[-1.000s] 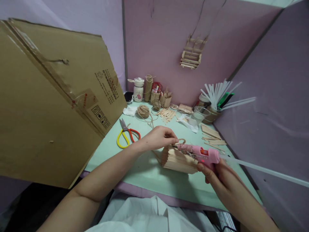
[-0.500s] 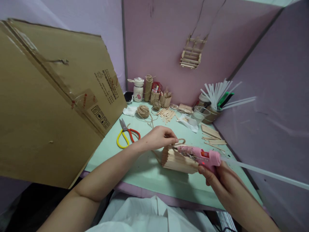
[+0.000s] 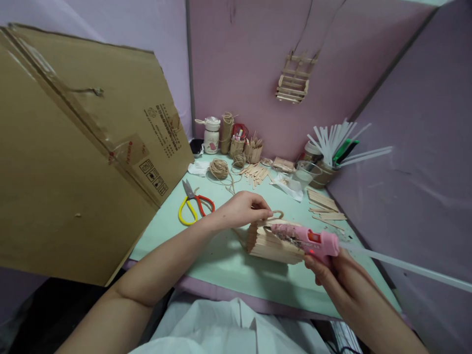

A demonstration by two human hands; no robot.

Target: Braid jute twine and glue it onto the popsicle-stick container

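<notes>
A box-like piece made of wooden craft sticks [image 3: 271,248] lies on its side on the pale green tabletop. My left hand [image 3: 250,207] pinches a brown twine [image 3: 279,213] at the top of this piece, and a small loop of it shows past my fingertips. My right hand [image 3: 332,275] is wrapped round the grip of a pink glue gun [image 3: 306,238] with a small red light on. Its nozzle tip is at the upper edge of the sticks, just below my left fingers. A long white glue stick [image 3: 405,265] runs out of the gun's back.
Scissors [image 3: 191,204] with yellow and red handles lie left of my hand. Behind are a twine ball [image 3: 219,168], loose craft sticks [image 3: 254,173], a white bottle [image 3: 211,137] and a clear cup [image 3: 307,173]. A cardboard sheet [image 3: 92,157] leans at left; glue sticks [image 3: 330,142] stand at right.
The glue gun and my right hand have shifted very slightly right. My left hand keeps its pinch in the same spot, and the stick piece stays put.
</notes>
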